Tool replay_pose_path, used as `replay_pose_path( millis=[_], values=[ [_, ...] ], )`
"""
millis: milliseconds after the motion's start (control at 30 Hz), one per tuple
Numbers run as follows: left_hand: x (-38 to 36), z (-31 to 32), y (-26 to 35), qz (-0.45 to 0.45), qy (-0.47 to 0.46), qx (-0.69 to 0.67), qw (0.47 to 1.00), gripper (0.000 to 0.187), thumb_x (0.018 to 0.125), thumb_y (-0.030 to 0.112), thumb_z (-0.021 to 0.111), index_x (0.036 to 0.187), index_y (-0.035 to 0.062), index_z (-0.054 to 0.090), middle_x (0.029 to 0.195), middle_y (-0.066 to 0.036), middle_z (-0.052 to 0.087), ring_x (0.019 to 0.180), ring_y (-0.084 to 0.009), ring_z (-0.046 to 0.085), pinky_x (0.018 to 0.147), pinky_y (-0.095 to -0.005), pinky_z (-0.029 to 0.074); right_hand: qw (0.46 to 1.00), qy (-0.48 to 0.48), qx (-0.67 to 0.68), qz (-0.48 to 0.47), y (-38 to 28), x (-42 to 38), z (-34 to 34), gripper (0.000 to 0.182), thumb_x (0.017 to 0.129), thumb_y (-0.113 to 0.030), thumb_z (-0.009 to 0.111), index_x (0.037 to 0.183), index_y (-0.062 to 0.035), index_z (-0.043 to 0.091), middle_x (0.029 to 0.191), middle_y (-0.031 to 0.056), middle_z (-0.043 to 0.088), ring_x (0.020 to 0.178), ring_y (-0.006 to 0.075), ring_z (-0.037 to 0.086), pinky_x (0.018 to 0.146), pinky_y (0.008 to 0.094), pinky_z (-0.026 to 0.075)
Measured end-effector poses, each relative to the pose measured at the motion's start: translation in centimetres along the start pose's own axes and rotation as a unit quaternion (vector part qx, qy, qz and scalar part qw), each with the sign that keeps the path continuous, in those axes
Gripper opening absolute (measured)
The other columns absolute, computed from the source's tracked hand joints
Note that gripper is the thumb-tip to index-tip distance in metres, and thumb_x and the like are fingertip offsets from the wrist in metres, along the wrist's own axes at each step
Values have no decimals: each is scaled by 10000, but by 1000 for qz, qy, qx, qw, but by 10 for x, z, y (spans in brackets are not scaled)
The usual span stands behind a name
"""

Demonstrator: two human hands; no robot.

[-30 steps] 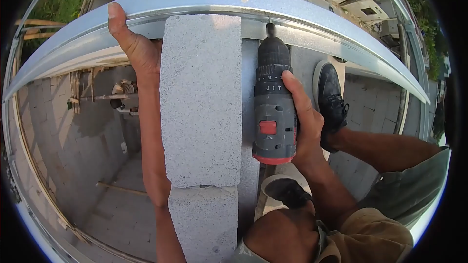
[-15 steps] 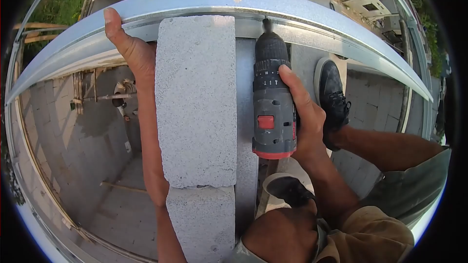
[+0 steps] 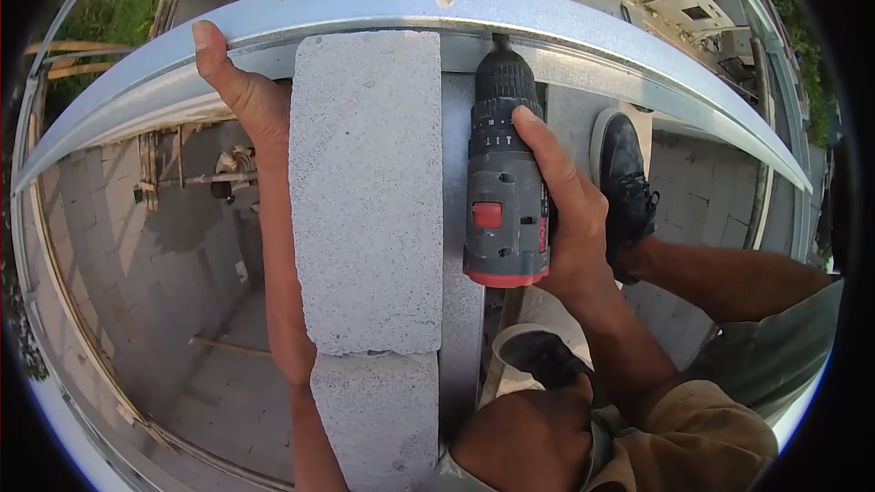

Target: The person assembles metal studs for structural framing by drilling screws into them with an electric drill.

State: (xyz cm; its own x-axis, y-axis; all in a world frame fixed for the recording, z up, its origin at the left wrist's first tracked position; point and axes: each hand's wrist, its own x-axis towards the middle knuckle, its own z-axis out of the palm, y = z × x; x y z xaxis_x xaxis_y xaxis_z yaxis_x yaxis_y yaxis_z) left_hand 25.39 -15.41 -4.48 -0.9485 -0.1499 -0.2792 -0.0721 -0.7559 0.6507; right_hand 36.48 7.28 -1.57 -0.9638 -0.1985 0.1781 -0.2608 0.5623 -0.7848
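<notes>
My right hand (image 3: 561, 182) is wrapped round a grey and black power drill (image 3: 506, 191) with a red switch and red rear edge. The drill's front end meets the inner side of a long silvery metal beam (image 3: 565, 23), just right of a pale concrete block (image 3: 369, 182). My left hand (image 3: 239, 91) is at the beam on the block's left side, thumb stretched up against the metal; its other fingers are hidden behind the beam and block. A vertical metal post (image 3: 462, 219) runs along the block's right side.
A second block (image 3: 378, 419) lies below the first. My knee and two dark shoes (image 3: 624, 178) are at the right. Far below on the left, a person (image 3: 235, 164) is by wooden poles above a grey floor (image 3: 210, 401). Bamboo and metal bars edge the drop.
The drill and my right hand have shifted slightly up and left, and the drill's tip sits closer to the beam. My left hand stays nearly where it was.
</notes>
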Motion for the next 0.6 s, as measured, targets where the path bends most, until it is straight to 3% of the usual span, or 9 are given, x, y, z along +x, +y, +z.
replay_pose_path(
  millis=[67, 133, 200, 233, 267, 333, 467, 533, 600],
  values=[
    [1, -5, 0, 6, -27, -14, 1000, 903, 775, 712, 600, 1332, 27, 407, 1278, -173, 455, 1189, -289, 481, 962, -440, 429, 997, -38, -62, -7, -3, 0, -10, 890, 700, -51, 827, 1467, -3, 379, 1157, 193, 661, 982, 213, 684, 875, 314, 531],
    [36, -14, -6, 132, 14, 121, 984, 888, 793, 706, 581, 1338, 27, 404, 1239, -163, 488, 1160, -282, 512, 949, -430, 449, 999, 4, -17, -43, 3, 0, -14, 837, 724, -6, 799, 1457, 5, 393, 1155, 196, 654, 980, 212, 682, 874, 312, 533],
    [32, -3, -8, 156, 64, 92, 981, 882, 802, 707, 574, 1344, 31, 405, 1197, -154, 517, 1132, -283, 541, 975, -420, 440, 998, 22, 37, -54, 18, -16, -19, 666, 821, -156, 753, 1377, 54, 454, 1088, 191, 664, 893, 214, 687, 801, 299, 549],
    [26, 0, -4, 147, 77, 139, 976, 903, 794, 727, 575, 1342, 30, 401, 1208, -160, 516, 1143, -285, 540, 993, -422, 433, 969, 15, 196, 149, 23, -30, -24, 656, 846, -274, 715, 1340, 75, 460, 1053, 191, 666, 843, 210, 680, 757, 295, 548],
    [21, 2, -2, 135, 93, 185, 969, 924, 785, 747, 577, 1341, 30, 397, 1220, -167, 515, 1154, -287, 539, 1010, -424, 426, 874, 1, 341, 345, 25, -46, -32, 684, 872, -391, 678, 1303, 95, 467, 1018, 191, 667, 793, 207, 673, 712, 291, 547],
    [10, 12, 8, 123, 78, 154, 977, 1014, 799, 794, 531, 1402, 1, 340, 1305, -194, 473, 1222, -291, 499, 1057, -432, 397, 875, -85, 344, 330, 22, -56, -55, 739, 868, -513, 607, 1226, 123, 492, 950, 198, 665, 714, 208, 652, 645, 299, 538],
    [-38, 19, 47, -184, 18, 114, 976, 1080, 876, 738, 491, 1501, -74, 150, 1421, -241, 422, 1308, -325, 447, 1110, -431, 350, 854, -151, 422, 266, 28, -61, -69, 719, 843, -437, 636, 1212, 160, 479, 945, 229, 663, 737, 251, 680, 640, 333, 563],
    [-71, 37, 69, -213, 18, 312, 925, 1080, 853, 586, 676, 1473, -124, 148, 1422, -252, 427, 1329, -331, 435, 1114, -433, 343, 852, -147, 474, 165, 32, -70, -61, 710, 845, -390, 625, 1202, 200, 458, 962, 262, 658, 812, 317, 703, 695, 398, 596],
    [-99, 54, 74, -188, -9, 409, 893, 1081, 814, 503, 751, 1460, -135, 163, 1395, -258, 453, 1304, -326, 466, 1091, -430, 371, 802, -179, 512, 251, 3, -38, -83, 745, 847, -397, 635, 1224, 212, 429, 977, 278, 652, 846, 344, 702, 741, 438, 597]
  ],
)
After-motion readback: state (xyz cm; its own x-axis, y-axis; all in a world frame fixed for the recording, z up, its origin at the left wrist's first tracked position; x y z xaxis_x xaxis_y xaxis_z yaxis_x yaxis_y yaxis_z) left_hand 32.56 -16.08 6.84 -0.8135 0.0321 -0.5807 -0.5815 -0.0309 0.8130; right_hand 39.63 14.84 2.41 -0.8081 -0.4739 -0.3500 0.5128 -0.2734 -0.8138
